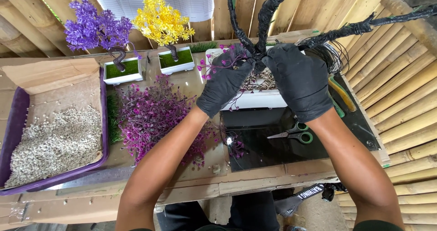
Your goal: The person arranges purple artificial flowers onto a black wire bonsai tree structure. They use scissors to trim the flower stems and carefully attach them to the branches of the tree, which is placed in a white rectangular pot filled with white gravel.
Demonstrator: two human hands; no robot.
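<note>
Broadly, the worktop [191, 178] runs across the whole view, backed by a bamboo wall, and carries everything in hand. At its left end sits a purple tray [16, 122] lined with cardboard and heaped with pale gravel [54, 142]. Beside it lies a loose pile of magenta foliage sprigs [152, 115], not yet mounted on anything. Rising from the middle is a black wrapped-wire tree frame [268, 8], its trunk standing in a white rectangular pot [255, 99] whose top shows gravel; the branches above are bare black, with only one small magenta sprig [218, 60] near the fork, so by my judgement the dressing of this tree has barely begun and nearly all the foliage is left to fit. The left hand [225, 83] and right hand [298, 81], both in black gloves, are closed around the fork of the frame just above the pot, fingers curled onto the trunk, the left also touching the sprig. Behind stand two finished small trees, a purple one [98, 28] and a yellow one [161, 19], each in a white pot with green turf. Green-handled scissors [296, 133] lie on a dark sheet near the right wrist.
</note>
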